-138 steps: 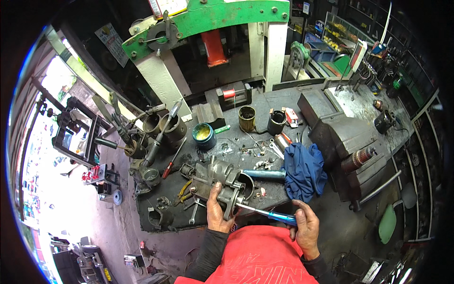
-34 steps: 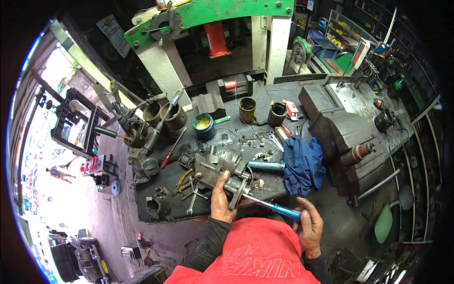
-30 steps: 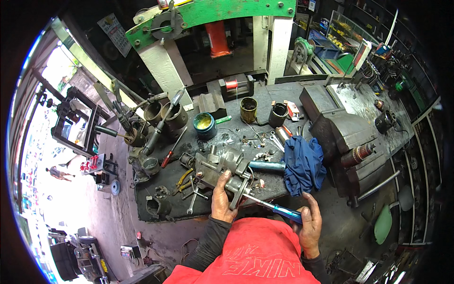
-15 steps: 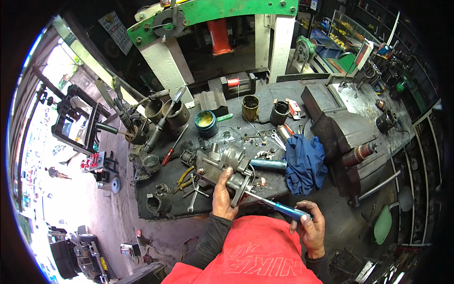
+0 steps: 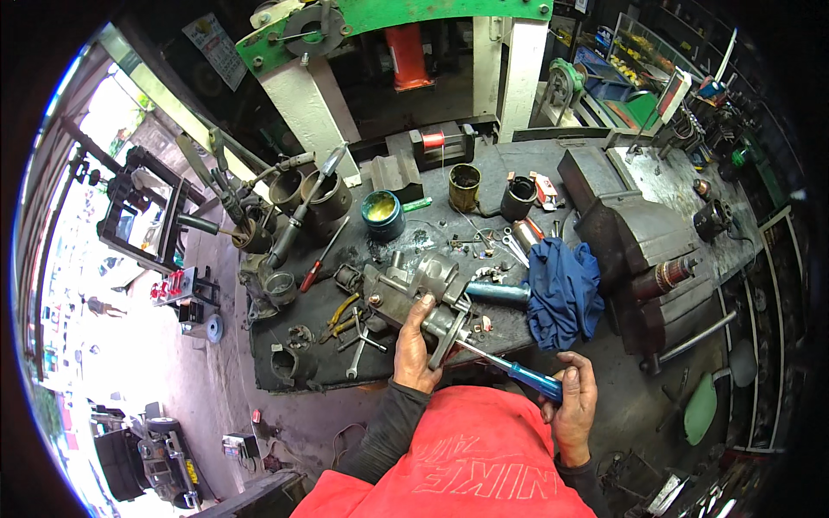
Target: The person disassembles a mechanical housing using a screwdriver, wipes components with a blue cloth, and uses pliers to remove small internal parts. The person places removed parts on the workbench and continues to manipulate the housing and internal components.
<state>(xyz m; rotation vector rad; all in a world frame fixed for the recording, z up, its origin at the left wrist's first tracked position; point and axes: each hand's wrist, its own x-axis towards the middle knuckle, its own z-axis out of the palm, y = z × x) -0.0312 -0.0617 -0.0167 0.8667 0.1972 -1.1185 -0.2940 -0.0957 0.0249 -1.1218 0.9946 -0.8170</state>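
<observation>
My left hand point(image 5: 414, 352) is closed around the near end of a grey cast-metal motor housing point(image 5: 439, 281) at the bench's front edge, thumb on top. A screwdriver point(image 5: 534, 380) with a clear blue handle is in my right hand point(image 5: 573, 406), fingers and thumb around the handle's end. Its shank points left and up into the near end of the housing; the tip is hidden there. Beside the housing, on its left, lie yellow-handled pliers point(image 5: 338, 318) and a T-shaped wrench point(image 5: 366, 335). A blue cloth point(image 5: 563, 292) lies to the right, next to a blue metal cylinder point(image 5: 496, 292).
A vise point(image 5: 635, 250) stands on the right, a copper-wound armature point(image 5: 665, 278) on it. Farther back are a tub of yellowish grease point(image 5: 382, 214), open cans point(image 5: 464, 187) and a red screwdriver point(image 5: 318, 266). A green-and-white press frame point(image 5: 397, 15) rises behind the bench point(image 5: 509, 160).
The view has shifted slightly. My right hand has turned and closed more on the screwdriver handle. My left hand keeps its hold on the motor housing.
</observation>
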